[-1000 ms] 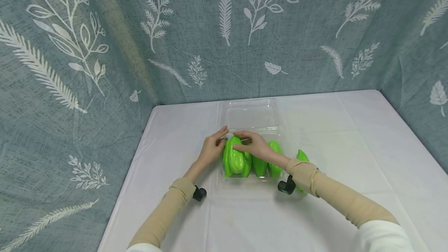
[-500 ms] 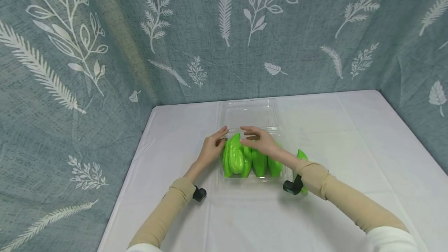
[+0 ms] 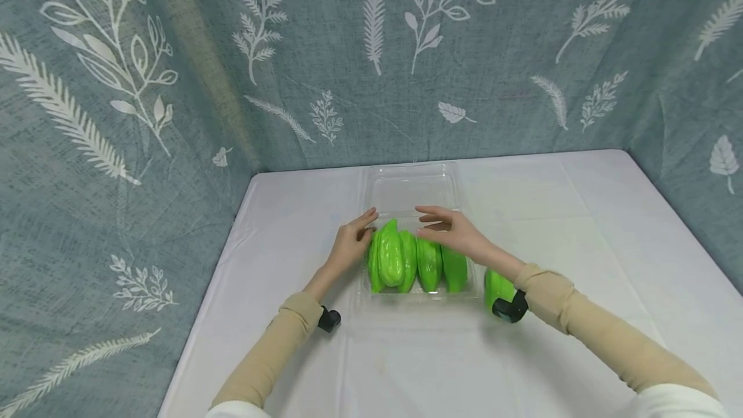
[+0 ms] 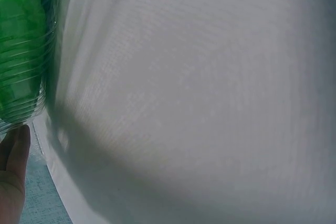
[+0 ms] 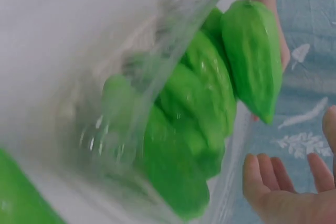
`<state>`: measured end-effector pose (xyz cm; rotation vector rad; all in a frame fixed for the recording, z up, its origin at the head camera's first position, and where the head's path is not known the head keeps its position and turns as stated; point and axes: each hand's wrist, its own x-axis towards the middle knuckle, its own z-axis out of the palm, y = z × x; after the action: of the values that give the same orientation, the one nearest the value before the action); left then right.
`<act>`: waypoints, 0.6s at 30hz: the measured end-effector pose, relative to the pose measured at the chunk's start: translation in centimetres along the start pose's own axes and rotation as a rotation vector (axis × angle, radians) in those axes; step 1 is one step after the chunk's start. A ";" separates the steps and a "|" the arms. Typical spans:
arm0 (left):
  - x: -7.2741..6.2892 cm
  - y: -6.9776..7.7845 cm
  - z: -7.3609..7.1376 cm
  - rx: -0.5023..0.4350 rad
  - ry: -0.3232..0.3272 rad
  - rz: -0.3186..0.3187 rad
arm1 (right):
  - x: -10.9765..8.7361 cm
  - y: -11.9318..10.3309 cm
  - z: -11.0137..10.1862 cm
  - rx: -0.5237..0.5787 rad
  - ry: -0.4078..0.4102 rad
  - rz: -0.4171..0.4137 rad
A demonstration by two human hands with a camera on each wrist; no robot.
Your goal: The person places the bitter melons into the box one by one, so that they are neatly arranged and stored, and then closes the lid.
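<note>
A clear plastic clamshell box [image 3: 377, 295] holds several bright green bitter melons [image 3: 429, 263] standing side by side. One bitter melon [image 3: 391, 257] lies on top of the others at the left, its tip pointing away; the right wrist view shows its bumpy, tapered body too. My left hand [image 3: 350, 242] rests at the box's left side, and in the left wrist view its fingers [image 4: 20, 148] reach the ribbed wall. Over the box's right half hovers my right hand [image 3: 455, 234], fingers loosely extended, holding nothing. Another bitter melon [image 3: 497, 289] lies right of the box, partly hidden by my right wrist.
The box's clear lid [image 3: 413, 189] lies folded back on the far side. Everything stands on a white-covered table [image 3: 418, 360]. A blue-green curtain [image 3: 348, 82] with white leaf prints hangs behind and at both sides.
My right hand has let go of the top bitter melon and drawn away to the right, uncovering more of the row. The left hand stays where it was.
</note>
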<state>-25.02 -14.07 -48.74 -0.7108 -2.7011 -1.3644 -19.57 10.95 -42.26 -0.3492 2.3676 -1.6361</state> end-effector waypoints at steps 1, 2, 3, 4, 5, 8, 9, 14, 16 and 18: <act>0.0 0.0 0.0 -0.001 0.001 0.004 | -0.1 0.0 -0.3 0.005 0.001 0.000; 0.0 0.0 0.0 -0.001 0.002 0.009 | -0.2 0.0 -0.6 0.011 0.002 -0.005; 0.0 0.0 0.0 -0.001 0.002 0.012 | -0.3 0.0 -0.9 0.016 0.004 -0.010; 0.0 0.0 0.0 -0.003 0.004 0.016 | -0.4 0.0 -1.2 0.023 0.005 -0.010; -0.1 0.0 0.0 -0.004 0.004 0.014 | -0.6 0.0 -1.6 0.026 0.006 -0.012; -0.1 0.1 0.0 -0.003 0.006 0.022 | -1.1 -0.1 -2.8 0.037 0.017 -0.011; -0.1 0.2 0.0 -0.003 0.006 0.023 | -1.3 -0.1 -3.2 0.038 0.026 -0.009; -0.2 0.3 0.1 -0.002 0.012 0.028 | -2.0 0.3 -5.3 0.038 0.083 0.015; -0.2 0.3 0.1 -0.003 0.014 0.024 | -2.3 0.5 -6.1 0.039 0.109 0.024; -0.3 0.3 0.1 -0.004 0.012 0.017 | -2.6 0.8 -6.8 0.034 0.136 0.035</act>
<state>-24.65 -13.94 -48.64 -0.7220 -2.6774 -1.3669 -19.39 18.06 -40.47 -0.1950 2.4248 -1.7332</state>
